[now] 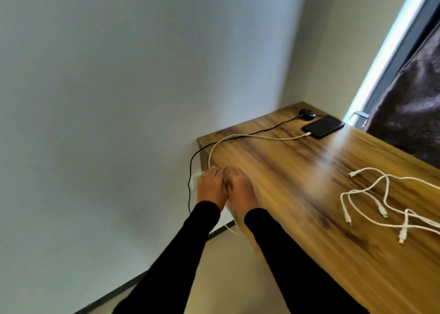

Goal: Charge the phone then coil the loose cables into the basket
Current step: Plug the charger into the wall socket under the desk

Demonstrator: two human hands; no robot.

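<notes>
- No brand, label or legible writing can be made out on any item; the frame is softened by motion blur.
- One black phone [323,126] is seen lying flat at the far end of a wooden table [273,182], near the corner of the wall.
- One white charging cable [250,137] is plugged into the phone's near end and is led across the table top to the left edge, where it drops toward the hands.
- The left hand [210,186] and the right hand [239,190] are held together at the table's left edge, touching side by side, fingers bent downward over the white cable; whether it is actually clamped by either hand cannot be told through the blur.
- A slack loop of the same cable is seen hanging below the wrists.
- Both arms are covered by black sleeves [281,254].
- One small black rounded device [307,113] is set just beyond the phone, with one black cord [238,136] run from it over the table edge and down past a white wall outlet [196,178].
- A tangle of loose white cables [385,204] is spread at the right of the table, well apart from the hands; five connector ends can be counted, the strands being cut off by the frame edge.
</notes>
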